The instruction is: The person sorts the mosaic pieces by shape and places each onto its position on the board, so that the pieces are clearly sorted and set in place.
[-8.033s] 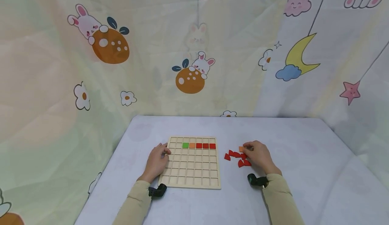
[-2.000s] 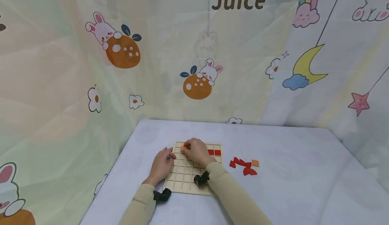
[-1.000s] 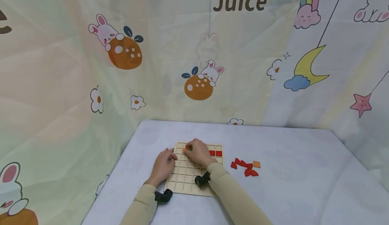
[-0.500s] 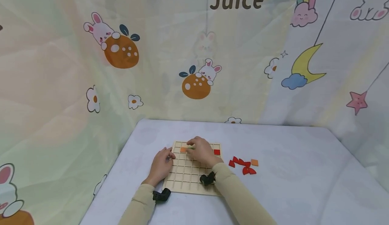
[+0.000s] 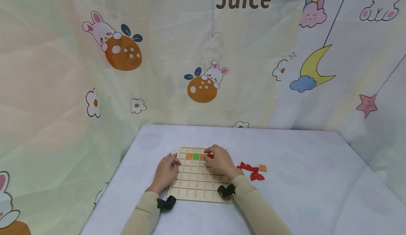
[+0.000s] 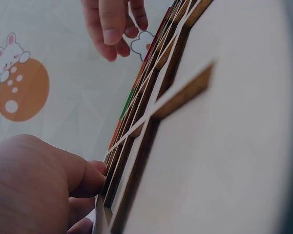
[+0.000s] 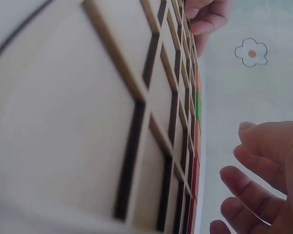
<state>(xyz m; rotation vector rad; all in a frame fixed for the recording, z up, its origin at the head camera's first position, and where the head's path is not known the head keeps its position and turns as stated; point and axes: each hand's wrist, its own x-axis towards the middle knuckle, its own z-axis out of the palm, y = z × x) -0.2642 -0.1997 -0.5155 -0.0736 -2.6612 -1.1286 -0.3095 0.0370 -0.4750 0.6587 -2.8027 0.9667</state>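
Note:
A pale wooden grid board lies on the table. In its second row from the far edge sit an orange tile, a green tile, another orange tile and a red tile; my right hand covers the row's right end. My left hand holds the board's left edge, thumb and fingers bent at the rim in the left wrist view. Over the right part of that row hovers my right hand. The right wrist view shows its fingers parted, with nothing between them.
Right of the board lie several red curved-edged pieces and one loose orange tile. A white cloth covers the table. A printed fabric backdrop stands behind it. Each wrist wears a small black camera.
My right hand took an orange tile from the loose pieces, set it left of the green tile, then let go and shifted right. My left hand stays at the board's edge.

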